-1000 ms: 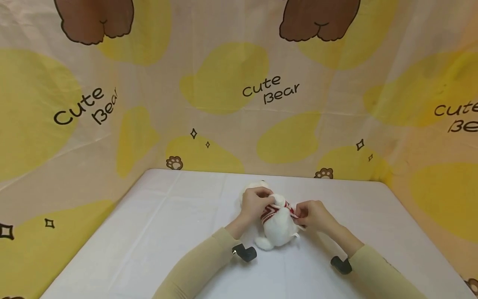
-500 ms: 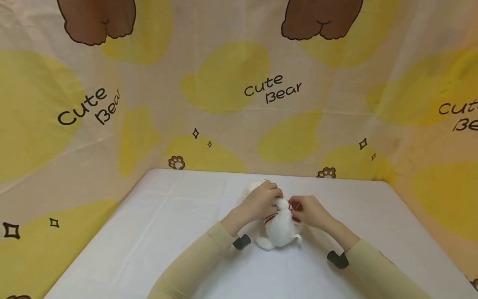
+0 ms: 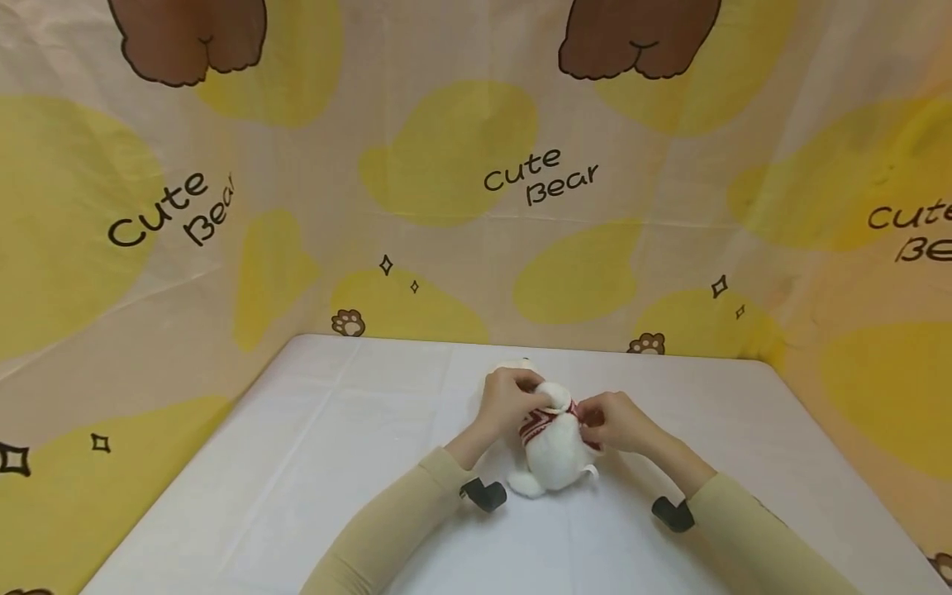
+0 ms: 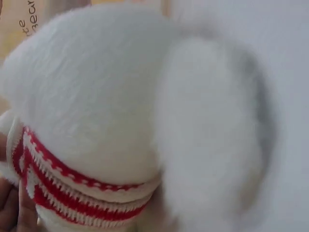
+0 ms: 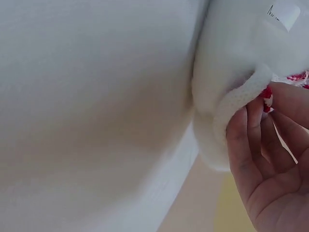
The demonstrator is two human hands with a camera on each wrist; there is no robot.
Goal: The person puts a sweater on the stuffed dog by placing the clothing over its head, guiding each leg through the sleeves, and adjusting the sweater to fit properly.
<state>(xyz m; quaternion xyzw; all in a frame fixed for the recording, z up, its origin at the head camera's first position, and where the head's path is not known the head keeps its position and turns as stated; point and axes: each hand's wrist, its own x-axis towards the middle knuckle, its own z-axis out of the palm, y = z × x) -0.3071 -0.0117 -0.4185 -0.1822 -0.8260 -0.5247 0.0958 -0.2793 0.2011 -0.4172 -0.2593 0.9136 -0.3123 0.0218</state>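
A white plush toy (image 3: 556, 459) lies on the table with its head away from me, and a red-and-white knitted sweater (image 3: 537, 425) wraps its middle. At the toy's far left side my left hand (image 3: 506, 403) grips it by a rounded white part above the knit. Opposite, my right hand (image 3: 619, 423) pinches the sweater's edge. Close up in the right wrist view, the thumb and fingers of the right hand (image 5: 273, 159) hold the cream hem (image 5: 241, 96). The left wrist view is filled by the toy's body (image 4: 91, 92) and a blurred limb (image 4: 207, 130); the left hand's grip is hidden there.
Beneath the toy is a white-covered table (image 3: 357, 463), enclosed by yellow-and-cream printed cloth walls (image 3: 446, 248). A small white label (image 5: 286, 13) sticks out from the toy's lower side. Black camera mounts (image 3: 485, 496) sit at both wrists, close over the table.
My left hand first moved over the toy's upper part, then drew back left, showing the knit again. My right hand shifted slightly left, closer in on the sweater's edge.
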